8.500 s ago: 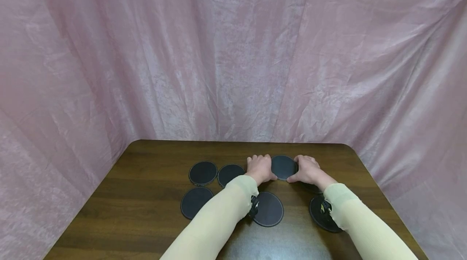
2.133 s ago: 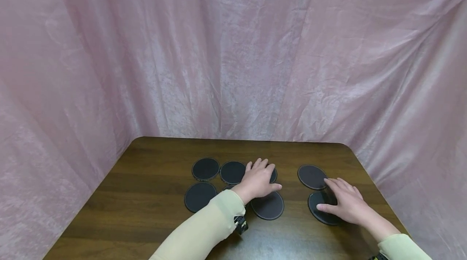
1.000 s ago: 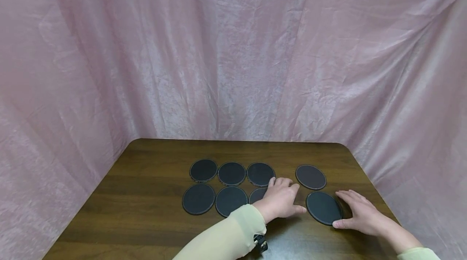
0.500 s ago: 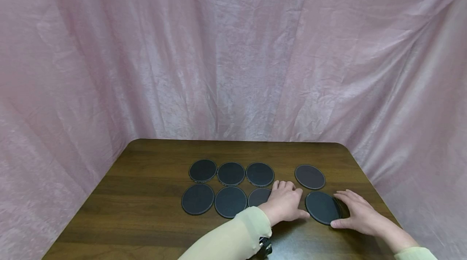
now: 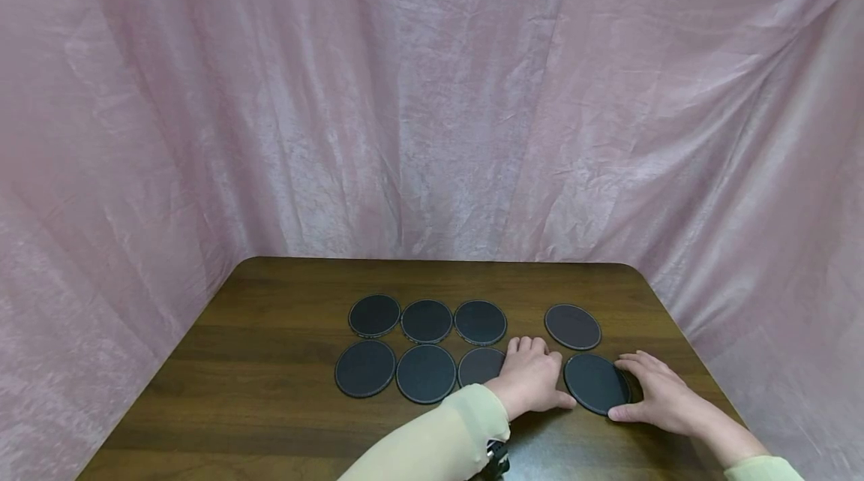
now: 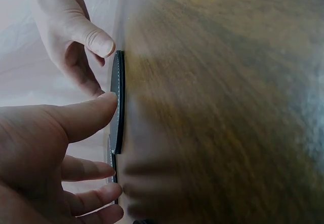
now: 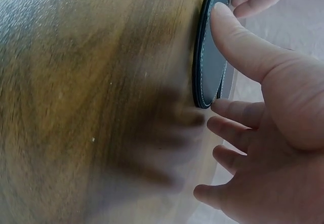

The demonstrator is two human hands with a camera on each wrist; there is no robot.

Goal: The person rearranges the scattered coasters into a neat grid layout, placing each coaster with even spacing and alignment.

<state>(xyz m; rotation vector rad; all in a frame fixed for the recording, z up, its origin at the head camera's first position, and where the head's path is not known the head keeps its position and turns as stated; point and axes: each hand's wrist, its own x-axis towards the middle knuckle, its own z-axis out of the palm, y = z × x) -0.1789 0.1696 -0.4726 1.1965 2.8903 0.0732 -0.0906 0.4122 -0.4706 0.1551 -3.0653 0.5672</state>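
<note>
My left hand hovers low over the table beside the right end of the front row of round black coasters, partly covering a coaster. Its fingers are loosely spread and hold nothing. In the left wrist view, its thumb overlaps the edge of another coaster. This is the front right coaster, lying flat between my hands. On its right side is my right hand, thumb and fingertips apart at the rim. The right wrist view shows the thumb over the rim of the coaster, whose edge looks double-layered.
The back row has three coasters, including the middle one. Two more, such as the left one, lie in front. A separate coaster sits back right. A pink curtain hangs behind the brown wooden table.
The coaster between my hands 8.5 s ago now appears in the back row, farther left. A front coaster has shifted left. My left hand then moved right; both hands have barely moved lately.
</note>
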